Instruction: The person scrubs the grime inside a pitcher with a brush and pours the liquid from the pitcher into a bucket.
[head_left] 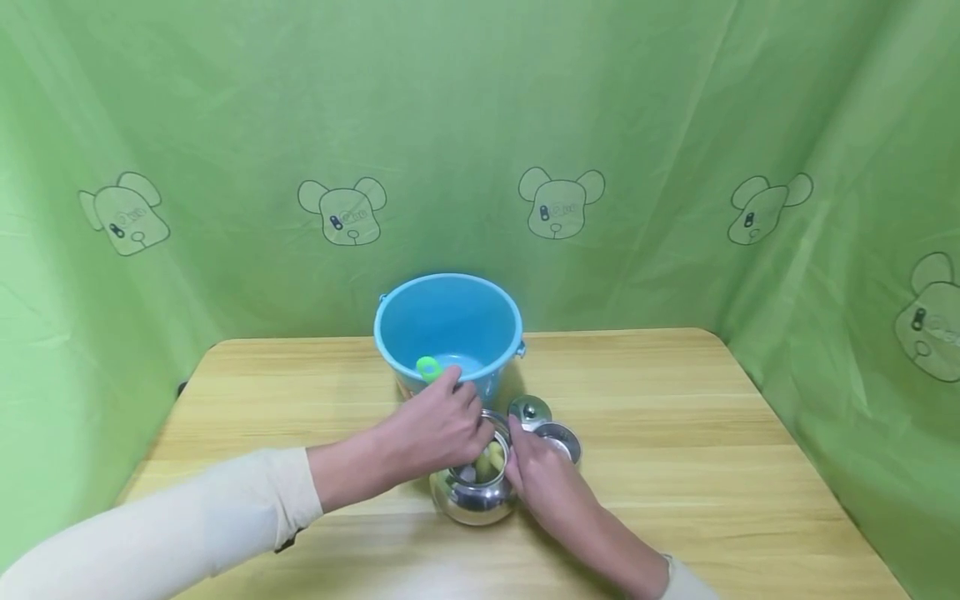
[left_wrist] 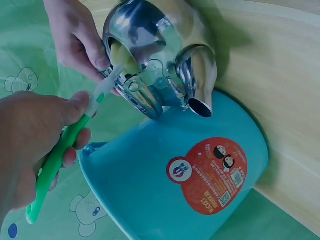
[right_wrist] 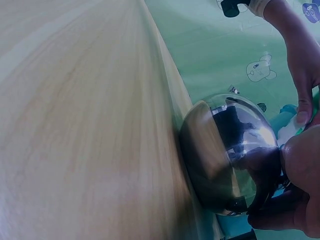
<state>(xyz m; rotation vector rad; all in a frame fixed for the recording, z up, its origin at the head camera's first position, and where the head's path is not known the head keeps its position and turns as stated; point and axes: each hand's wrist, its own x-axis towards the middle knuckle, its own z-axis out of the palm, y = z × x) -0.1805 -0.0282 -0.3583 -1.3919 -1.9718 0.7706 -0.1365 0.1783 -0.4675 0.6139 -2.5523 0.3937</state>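
Observation:
In the head view my left hand (head_left: 446, 421) is over the mouth of a shiny steel teapot (head_left: 474, 500). It grips a sponge brush (left_wrist: 67, 142) with a green handle and a pale neck; the neck reaches down to the pot's opening. Yellow sponge (head_left: 492, 456) shows inside the pot. My right hand (head_left: 551, 483) holds the pot's right side near the rim, and its fingers wrap the steel body (right_wrist: 230, 155) in the right wrist view. The spout (left_wrist: 197, 82) points toward the bucket.
A blue bucket (head_left: 386, 337) with a red label (left_wrist: 215, 175) stands just behind the teapot. A steel lid (head_left: 530, 408) and a small steel cup (head_left: 573, 437) lie right of it, beyond my right hand. Green curtain (head_left: 450, 125) surrounds the wooden table (head_left: 675, 483).

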